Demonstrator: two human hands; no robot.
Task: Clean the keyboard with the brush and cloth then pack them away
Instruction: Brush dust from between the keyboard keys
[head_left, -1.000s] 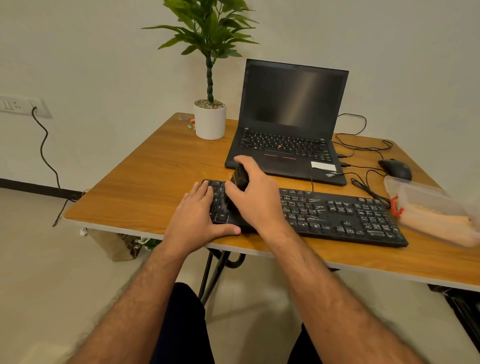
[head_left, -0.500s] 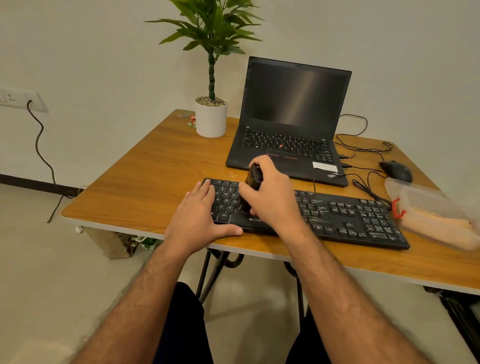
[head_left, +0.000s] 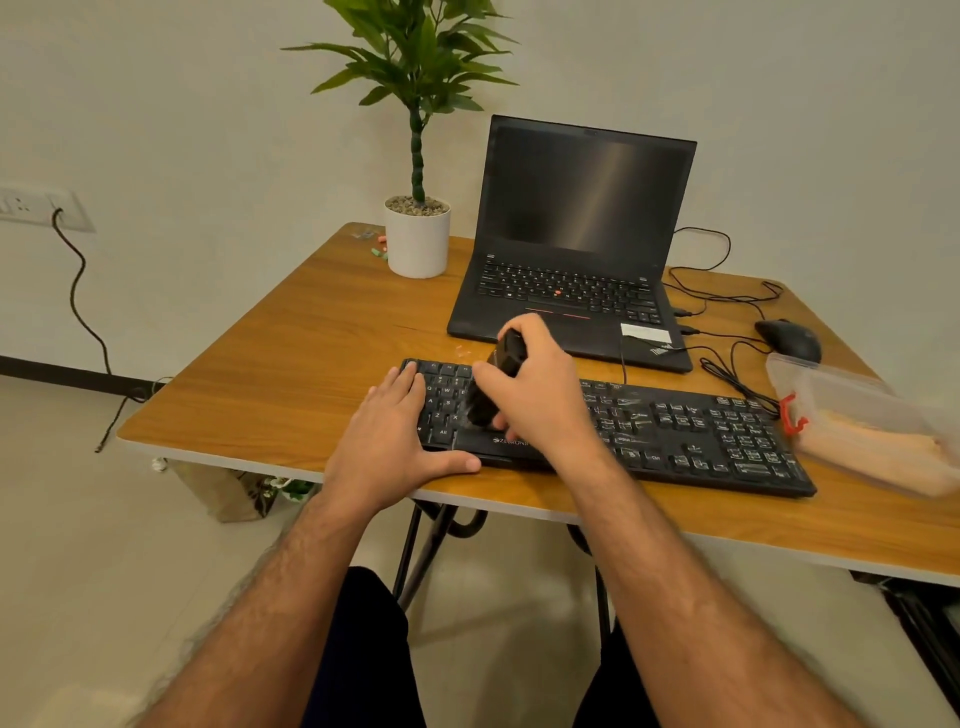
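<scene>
A black keyboard (head_left: 691, 431) lies along the near edge of the wooden table (head_left: 291, 374). My left hand (head_left: 395, 436) lies flat on the keyboard's left end, thumb along its front edge. My right hand (head_left: 535, 395) grips a black brush (head_left: 501, 364) with its bristles down on the left-hand keys. An orange cloth (head_left: 883, 452) lies inside a clear plastic box (head_left: 852, 395) with a red clip at the right of the keyboard.
An open black laptop (head_left: 582, 249) stands behind the keyboard. A potted plant (head_left: 418, 234) sits at the back left, a black mouse (head_left: 789, 338) and loose cables (head_left: 727, 364) at the back right. A wall socket (head_left: 31, 208) with a cord is at the left.
My right hand swept the brush rightward over the keys, then back to the left-hand keys. My left hand stayed on the keyboard's left end.
</scene>
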